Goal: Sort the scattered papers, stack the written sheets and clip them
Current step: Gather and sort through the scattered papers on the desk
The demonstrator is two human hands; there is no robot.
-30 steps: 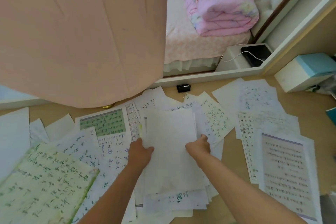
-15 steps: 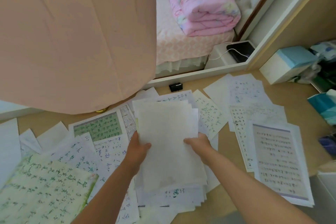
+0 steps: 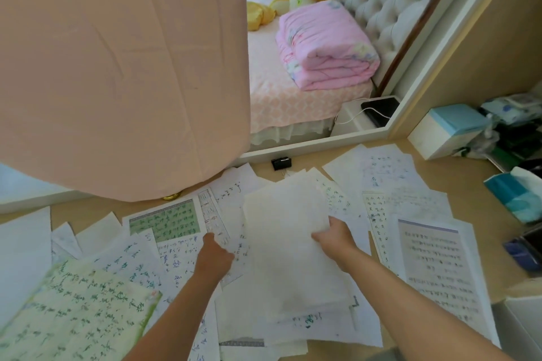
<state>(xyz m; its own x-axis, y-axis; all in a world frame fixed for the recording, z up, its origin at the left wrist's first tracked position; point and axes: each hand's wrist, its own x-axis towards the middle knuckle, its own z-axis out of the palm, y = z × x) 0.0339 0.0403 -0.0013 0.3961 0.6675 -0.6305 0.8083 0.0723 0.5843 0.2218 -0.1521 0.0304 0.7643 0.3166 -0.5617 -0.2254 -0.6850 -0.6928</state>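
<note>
1. Mid-frame, a bit low: the pale stack lies on top of the scattered written sheets. Its top face looks blank from here.
2. The right hand pinches the stack's right edge, thumb on top, fingers tucked under.
3. Just left of the stack, the left hand sits over loose pages, knuckles up. Fingers are hidden, so can't tell if it's got anything.
4. Handling, imo: thin paper, light, floppy, slides easy. A one-edge grip will prob let it fan out. Better to take both long edges, then tap it square.
5. Upper centre, the binder clip lies apart from the stack. It should go on a short edge once squared.
</note>
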